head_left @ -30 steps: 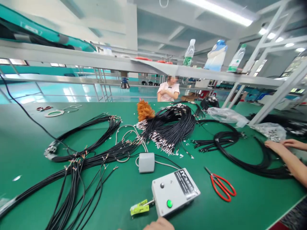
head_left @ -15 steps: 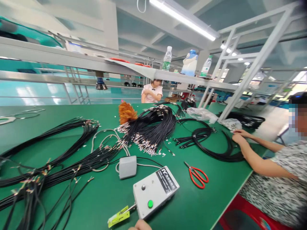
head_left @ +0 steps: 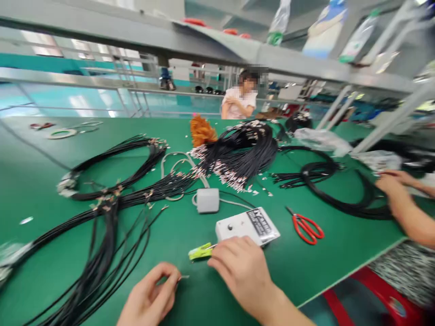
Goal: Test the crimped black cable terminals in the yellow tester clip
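Note:
My left hand (head_left: pixel 152 292) is closed in a pinch near the front of the table. From its fingertips pokes the thin pale tip of a wire (head_left: pixel 184 277); the rest is hidden by the hand. My right hand (head_left: pixel 243 271) lies over the front of a white control box (head_left: pixel 234 228) with a black label, thumb apart from the fingers. The hand covers the box's lower face. A yellow-green clip (head_left: pixel 201 251) on the box's shaft points left, between my two hands. Left of my left hand lie black cables (head_left: pixel 108 240) with stripped ends.
Red-handled scissors (head_left: pixel 307 228) lie right of the box. Behind it are a grey adapter (head_left: pixel 208 200), a big cable pile (head_left: pixel 246 149) and an orange duster (head_left: pixel 202 131). A co-worker's hands (head_left: pixel 390 183) are at coiled cables (head_left: pixel 343 206). A shelf (head_left: pixel 217 43) crosses above.
The view has tilted down and shifted left. Both my hands are now in view, one pinching a wire tip, the other over the box; before, only fingertips showed at the bottom edge.

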`<state>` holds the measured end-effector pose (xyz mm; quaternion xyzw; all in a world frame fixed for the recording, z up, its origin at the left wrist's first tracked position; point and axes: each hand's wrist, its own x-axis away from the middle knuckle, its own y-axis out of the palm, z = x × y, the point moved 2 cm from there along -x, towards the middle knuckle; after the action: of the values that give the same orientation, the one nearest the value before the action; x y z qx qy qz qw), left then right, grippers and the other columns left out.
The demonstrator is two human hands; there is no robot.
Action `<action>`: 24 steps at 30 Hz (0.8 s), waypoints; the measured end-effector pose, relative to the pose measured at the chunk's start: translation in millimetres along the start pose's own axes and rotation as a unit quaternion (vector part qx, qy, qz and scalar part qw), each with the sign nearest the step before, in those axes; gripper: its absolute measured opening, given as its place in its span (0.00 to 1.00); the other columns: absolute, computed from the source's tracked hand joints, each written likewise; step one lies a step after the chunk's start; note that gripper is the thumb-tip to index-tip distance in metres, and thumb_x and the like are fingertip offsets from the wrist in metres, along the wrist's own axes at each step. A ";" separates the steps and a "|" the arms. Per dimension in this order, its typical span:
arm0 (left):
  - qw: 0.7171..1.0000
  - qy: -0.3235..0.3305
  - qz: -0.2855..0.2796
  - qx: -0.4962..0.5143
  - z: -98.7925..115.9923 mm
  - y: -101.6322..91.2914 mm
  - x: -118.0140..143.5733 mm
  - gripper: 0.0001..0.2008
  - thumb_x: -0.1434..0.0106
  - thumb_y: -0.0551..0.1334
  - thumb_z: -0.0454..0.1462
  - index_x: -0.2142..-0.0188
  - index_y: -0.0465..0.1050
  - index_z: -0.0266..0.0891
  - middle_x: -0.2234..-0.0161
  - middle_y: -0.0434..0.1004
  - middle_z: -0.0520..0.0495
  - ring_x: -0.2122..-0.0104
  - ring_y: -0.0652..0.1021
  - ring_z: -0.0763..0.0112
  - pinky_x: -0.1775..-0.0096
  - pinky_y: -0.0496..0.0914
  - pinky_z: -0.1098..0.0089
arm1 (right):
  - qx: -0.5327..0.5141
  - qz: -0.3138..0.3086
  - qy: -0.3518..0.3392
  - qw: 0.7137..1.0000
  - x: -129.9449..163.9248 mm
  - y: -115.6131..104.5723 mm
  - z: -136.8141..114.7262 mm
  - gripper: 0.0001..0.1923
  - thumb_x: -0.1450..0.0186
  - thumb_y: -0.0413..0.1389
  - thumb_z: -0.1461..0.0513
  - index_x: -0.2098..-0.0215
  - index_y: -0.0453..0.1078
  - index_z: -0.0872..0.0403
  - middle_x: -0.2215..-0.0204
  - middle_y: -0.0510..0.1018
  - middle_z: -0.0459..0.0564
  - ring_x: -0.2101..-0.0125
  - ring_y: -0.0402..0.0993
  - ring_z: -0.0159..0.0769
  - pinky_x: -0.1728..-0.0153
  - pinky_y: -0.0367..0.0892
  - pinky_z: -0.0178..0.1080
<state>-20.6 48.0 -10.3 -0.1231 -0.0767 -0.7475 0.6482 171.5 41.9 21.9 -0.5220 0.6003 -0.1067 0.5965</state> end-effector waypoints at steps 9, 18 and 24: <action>0.999 0.000 -0.015 0.045 3.6 2.1 -11.3 0.23 0.46 0.65 0.56 0.74 0.64 0.39 0.83 0.51 0.63 0.85 0.54 0.82 0.82 0.47 0.78 | 0.072 -0.160 -0.026 0.984 -12.3 21.8 5.6 0.08 0.38 0.65 0.62 0.61 0.74 0.51 0.58 0.82 0.45 0.56 0.71 0.39 0.58 0.55 0.42; 0.998 0.012 -0.010 0.056 5.3 5.0 -17.3 0.20 0.43 0.64 0.51 0.73 0.63 0.39 0.83 0.53 0.63 0.85 0.55 0.83 0.81 0.48 0.78 | 0.083 -0.278 -0.021 0.957 -35.0 28.3 10.9 0.08 0.38 0.63 0.65 0.74 0.72 0.52 0.72 0.82 0.43 0.58 0.72 0.37 0.58 0.49 0.45; 0.998 0.018 0.004 0.062 -0.9 10.5 -25.8 0.19 0.43 0.64 0.51 0.73 0.63 0.39 0.81 0.56 0.62 0.86 0.56 0.84 0.82 0.49 0.78 | 0.071 -0.278 -0.030 0.958 -32.1 32.7 14.0 0.10 0.37 0.62 0.66 0.76 0.71 0.52 0.76 0.79 0.40 0.64 0.71 0.32 0.53 0.47 0.45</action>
<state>-7.0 70.8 -18.9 -0.0694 -0.1111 -0.7409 0.6587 158.5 87.1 13.0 -0.6272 0.4047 -0.2951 0.5965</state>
